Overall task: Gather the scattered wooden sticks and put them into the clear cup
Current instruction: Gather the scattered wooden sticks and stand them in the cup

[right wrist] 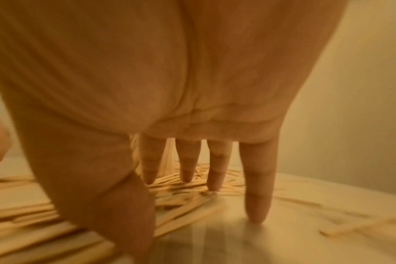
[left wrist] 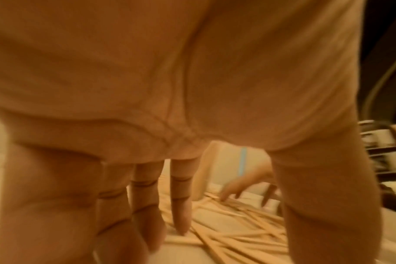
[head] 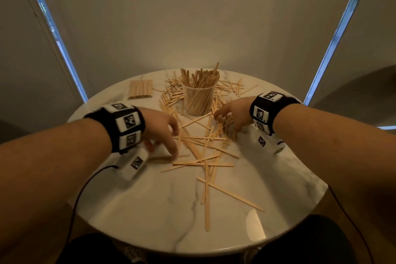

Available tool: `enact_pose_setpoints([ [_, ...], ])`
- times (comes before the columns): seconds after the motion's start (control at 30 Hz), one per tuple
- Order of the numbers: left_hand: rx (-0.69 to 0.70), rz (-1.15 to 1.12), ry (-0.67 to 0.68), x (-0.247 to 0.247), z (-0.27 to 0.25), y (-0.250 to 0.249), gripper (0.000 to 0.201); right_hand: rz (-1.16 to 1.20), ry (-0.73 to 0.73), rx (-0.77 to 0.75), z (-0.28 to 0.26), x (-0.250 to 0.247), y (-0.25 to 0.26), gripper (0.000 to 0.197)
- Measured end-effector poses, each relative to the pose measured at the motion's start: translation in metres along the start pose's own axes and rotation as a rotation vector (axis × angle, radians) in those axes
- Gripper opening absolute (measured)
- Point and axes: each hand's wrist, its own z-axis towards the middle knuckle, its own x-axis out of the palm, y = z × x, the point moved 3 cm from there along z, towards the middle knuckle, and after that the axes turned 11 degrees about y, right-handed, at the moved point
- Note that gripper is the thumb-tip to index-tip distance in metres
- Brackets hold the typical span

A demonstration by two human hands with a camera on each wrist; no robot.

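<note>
A clear cup (head: 199, 98), packed with upright wooden sticks, stands at the back middle of the round marble table (head: 150, 210). Loose sticks (head: 201, 148) lie scattered around the cup and toward the front. My left hand (head: 165, 137) hovers at the left edge of the scatter, fingers straight and pointing down; its fingertips (left wrist: 181, 226) touch sticks (left wrist: 233, 239). My right hand (head: 230, 114) rests with spread straight fingers (right wrist: 257, 201) on sticks (right wrist: 183, 198) just right of the cup. Neither hand holds anything.
A neat row of sticks (head: 140, 89) lies at the back left of the table. Cables run off both wrists over the table's edge. The front of the table carries only a few long sticks (head: 207, 203). A wall stands close behind.
</note>
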Motion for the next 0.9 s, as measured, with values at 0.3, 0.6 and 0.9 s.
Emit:
enact_pose_setpoints([
  [0.3, -0.030, 0.205, -0.087, 0.011, 0.017, -0.035, 0.074, 0.049, -0.125, -0.113, -0.009, 0.005, 0.020, 0.050],
  [0.6, 0.013, 0.534, -0.288, -0.021, 0.019, -0.029, 0.086, 0.078, 0.029, -0.646, -0.083, 0.014, 0.093, 0.042],
  [0.9, 0.017, 0.573, -0.227, -0.025, 0.027, -0.023, 0.077, -0.014, 0.134, -0.661, -0.078, 0.038, 0.110, 0.024],
])
